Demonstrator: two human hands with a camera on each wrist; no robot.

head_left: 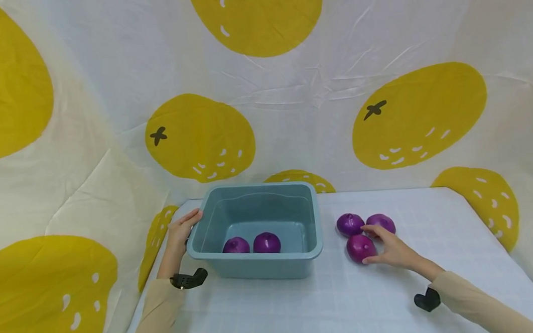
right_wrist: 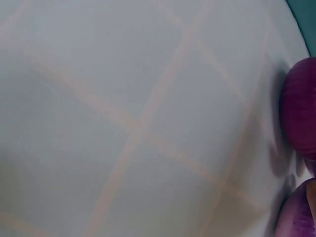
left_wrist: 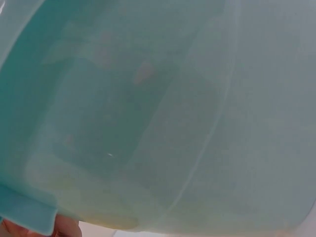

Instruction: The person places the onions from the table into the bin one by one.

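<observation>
- My left hand (head_left: 181,231), at the left end of the blue-grey basin (head_left: 263,270), rests its fairly straight fingers against the basin's rim; the thumb is hidden from me. A black wrist device (head_left: 189,278) sits by the cuff of my beige sleeve (head_left: 154,318).
- The basin stands on a pale table (head_left: 279,314). Behind it hangs a white cloth (head_left: 301,134) printed with yellow fruit.
- Inside the basin, near its front wall, lie a left purple onion (head_left: 236,245) and a right purple onion (head_left: 266,243), apart from both my hands.
- Just right of the basin, three more onions cluster on the table: a dark onion (head_left: 349,224), then a magenta onion (head_left: 360,248) in front, then a rear onion (head_left: 380,224).
- My right hand (head_left: 390,248), right of the basin, curves around the magenta onion: thumb at its near side, fingers by its far side, next to the other two. I cannot tell whether it grips.
</observation>
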